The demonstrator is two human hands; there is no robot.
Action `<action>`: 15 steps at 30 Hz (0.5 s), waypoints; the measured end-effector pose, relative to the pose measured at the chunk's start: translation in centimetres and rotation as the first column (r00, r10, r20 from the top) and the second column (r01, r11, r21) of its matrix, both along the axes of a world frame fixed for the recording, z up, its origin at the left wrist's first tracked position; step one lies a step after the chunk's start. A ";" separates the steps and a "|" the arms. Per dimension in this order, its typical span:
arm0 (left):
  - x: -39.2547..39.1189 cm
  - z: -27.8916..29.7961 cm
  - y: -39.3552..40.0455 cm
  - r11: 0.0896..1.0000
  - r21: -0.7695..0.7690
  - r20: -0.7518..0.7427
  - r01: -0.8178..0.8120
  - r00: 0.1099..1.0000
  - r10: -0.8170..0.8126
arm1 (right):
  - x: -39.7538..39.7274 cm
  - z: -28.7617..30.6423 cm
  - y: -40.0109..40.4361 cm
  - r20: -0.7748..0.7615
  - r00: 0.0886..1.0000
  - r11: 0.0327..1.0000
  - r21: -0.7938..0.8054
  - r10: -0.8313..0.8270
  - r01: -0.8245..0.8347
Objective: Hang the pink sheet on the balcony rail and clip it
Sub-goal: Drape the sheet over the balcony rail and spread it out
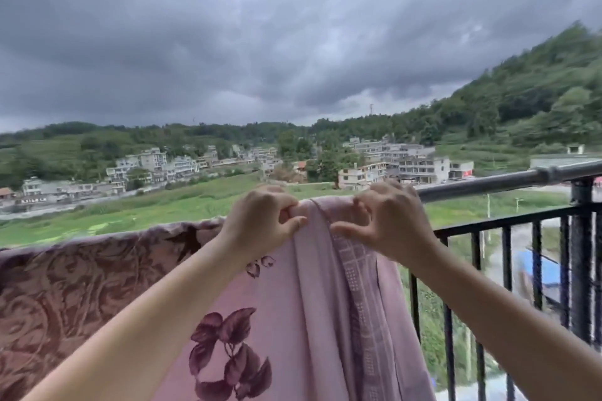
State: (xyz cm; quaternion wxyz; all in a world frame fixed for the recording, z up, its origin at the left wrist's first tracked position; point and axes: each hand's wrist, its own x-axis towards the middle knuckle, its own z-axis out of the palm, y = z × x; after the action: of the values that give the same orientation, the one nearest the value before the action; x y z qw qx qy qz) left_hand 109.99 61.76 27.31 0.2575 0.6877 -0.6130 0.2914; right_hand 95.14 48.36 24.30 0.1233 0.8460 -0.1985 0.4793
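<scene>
The pink sheet (293,296), printed with dark purple leaves, hangs over the black metal balcony rail (488,182) and drapes down toward me. My left hand (264,218) pinches a fold of the sheet at the rail's top between thumb and fingers. Just to its right, my right hand (384,218) grips the sheet's bunched checkered edge where it crosses the rail. No clip shows in either hand or on the sheet.
A brownish patterned blanket (81,286) hangs on the rail to the left, touching the pink sheet. To the right the rail is bare, with vertical bars (508,264) and a thick post (581,254). Beyond lie fields and buildings far below.
</scene>
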 end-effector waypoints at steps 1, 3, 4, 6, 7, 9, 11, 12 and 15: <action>-0.1 -0.3 -0.2 0.999 -0.045 -0.013 -0.002 1.000 0.002 | -0.7 -1.6 0.8 0.016 0.995 0.995 0.006 -0.095 0.095; -0.2 -0.7 -0.5 0.992 -0.119 -0.013 -0.039 0.999 0.038 | -1.2 -4.1 2.6 -0.065 0.975 0.968 0.120 -0.213 0.219; -0.4 -0.8 -0.6 0.988 -0.140 0.008 -0.061 0.998 0.063 | -1.1 -4.9 3.1 -0.144 0.966 0.946 0.215 -0.217 0.244; -0.9 -0.8 -0.8 0.986 -0.142 0.056 -0.087 0.994 0.095 | -0.1 -5.8 3.3 -0.224 0.968 0.857 0.471 -0.115 0.211; -1.1 -0.9 -0.8 0.987 -0.134 0.078 -0.094 0.991 0.105 | 0.2 -6.0 3.1 -0.212 0.975 0.787 0.592 -0.058 0.176; -1.5 -1.1 -0.7 0.987 -0.122 0.102 -0.109 0.987 0.121 | -0.6 -5.8 2.0 -0.084 0.996 0.653 0.756 0.043 0.036; -2.0 -1.0 -0.8 0.984 -0.127 0.099 -0.121 0.986 0.134 | -2.8 -4.5 0.6 0.116 0.989 0.547 0.824 0.093 -0.148; -2.3 -0.8 -0.9 0.983 -0.134 0.078 -0.126 0.988 0.137 | -4.2 -3.3 -0.1 0.245 0.963 0.499 0.824 0.114 -0.268; -3.4 -0.1 -2.5 0.981 -0.141 -0.001 -0.134 0.991 0.135 | -6.7 2.6 -3.5 0.464 0.882 0.458 0.768 0.082 -0.447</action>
State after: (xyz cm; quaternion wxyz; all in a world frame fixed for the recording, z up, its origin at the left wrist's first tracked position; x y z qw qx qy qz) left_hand 106.58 59.25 27.17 0.2826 0.7064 -0.5443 0.3533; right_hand 88.49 44.87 26.90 -0.4290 0.7098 -0.2918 0.4764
